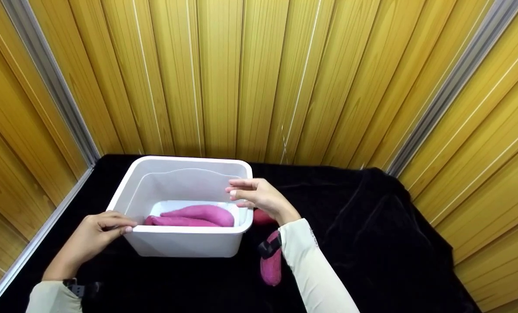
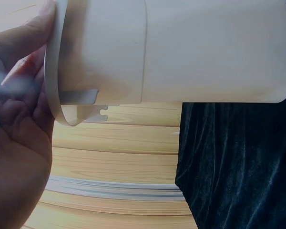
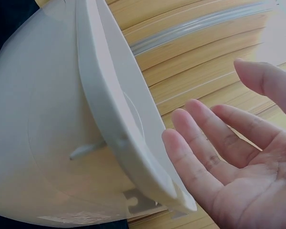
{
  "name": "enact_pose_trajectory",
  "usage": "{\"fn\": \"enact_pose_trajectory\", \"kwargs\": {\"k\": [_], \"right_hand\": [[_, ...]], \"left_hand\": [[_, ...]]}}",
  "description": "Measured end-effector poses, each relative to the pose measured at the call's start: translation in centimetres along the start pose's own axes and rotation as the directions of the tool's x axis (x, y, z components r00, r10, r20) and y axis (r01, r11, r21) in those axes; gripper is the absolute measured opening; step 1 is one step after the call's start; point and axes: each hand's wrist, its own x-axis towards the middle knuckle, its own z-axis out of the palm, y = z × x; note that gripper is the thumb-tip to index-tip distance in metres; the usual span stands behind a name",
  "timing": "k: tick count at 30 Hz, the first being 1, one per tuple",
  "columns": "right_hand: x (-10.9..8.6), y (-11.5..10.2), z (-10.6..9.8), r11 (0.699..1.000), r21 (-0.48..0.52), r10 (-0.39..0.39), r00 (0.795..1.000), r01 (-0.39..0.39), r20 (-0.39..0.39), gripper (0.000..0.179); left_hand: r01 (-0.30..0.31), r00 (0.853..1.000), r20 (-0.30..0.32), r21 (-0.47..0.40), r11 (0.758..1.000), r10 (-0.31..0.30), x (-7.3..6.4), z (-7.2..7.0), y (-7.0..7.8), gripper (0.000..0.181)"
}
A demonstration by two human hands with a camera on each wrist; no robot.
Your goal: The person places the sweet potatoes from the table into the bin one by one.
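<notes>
- One white rectangular plastic bin (image 1: 185,244) held at least two long pink sweet potatoes (image 1: 204,212); another (image 1: 271,270) lay right.
- Left hand (image 1: 97,230) pinched near-left rim.
- Right hand (image 1: 262,196) hovered, fingers relaxed.

The bin (image 1: 187,244) is white, sweet potatoes (image 1: 204,212) pink, cloth (image 1: 350,252) black, wood-grained panels (image 1: 219,87) yellow, half-hidden item (image 1: 263,217) perhaps red.

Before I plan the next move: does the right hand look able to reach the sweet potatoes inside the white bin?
Likely yes: the right hand holds nothing and is near the right rim of the white bin, whose open top leaves the sweet potatoes uncovered.
</notes>
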Motion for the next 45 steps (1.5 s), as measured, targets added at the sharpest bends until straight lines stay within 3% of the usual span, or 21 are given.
{"fn": "enact_pose_trajectory", "kwargs": {"k": [24,45], "right_hand": [[-2.0,0.5,-1.6,0.998,0.042,-0.048,0.998,0.05,-0.05,0.05],[-5.5,3.3,-4.3,0.992,0.102,-0.068,0.995,0.076,-0.079,0.056]], "left_hand": [[-0.016,1.0,-0.006,-0.008,1.0,0.016,-0.1,0.0,-0.1,0.027],[-0.018,1.0,-0.009,-0.007,1.0,0.018,-0.2,0.0,-0.2,0.023]]}}
